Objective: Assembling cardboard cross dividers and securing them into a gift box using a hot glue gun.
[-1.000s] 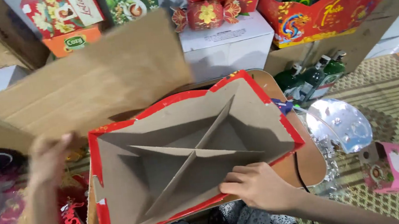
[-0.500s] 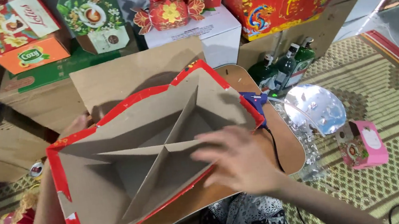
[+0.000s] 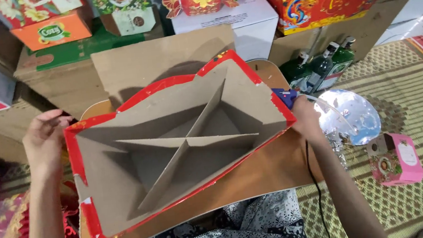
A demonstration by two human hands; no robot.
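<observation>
A large cardboard tray (image 3: 104, 181) with red-taped edges and crossed inner dividers lies tilted on a small wooden table (image 3: 273, 170) over my lap. My left hand (image 3: 43, 143) holds the tray's left edge. My right hand (image 3: 305, 117) sits at the tray's right corner, closed around a blue glue gun (image 3: 284, 96) whose black cord runs down along my forearm. A loose flat sheet of cardboard (image 3: 164, 61) leans behind the tray.
Several green glass bottles (image 3: 320, 64) stand right of the table. A shiny round disc (image 3: 351, 116) and a small pink box (image 3: 395, 159) lie on the woven mat. Colourful gift boxes and a white carton (image 3: 243, 22) are stacked at the back.
My right hand has left the tray's inside and moved right, where it now grips the glue gun. The tray has shifted and my view has tilted.
</observation>
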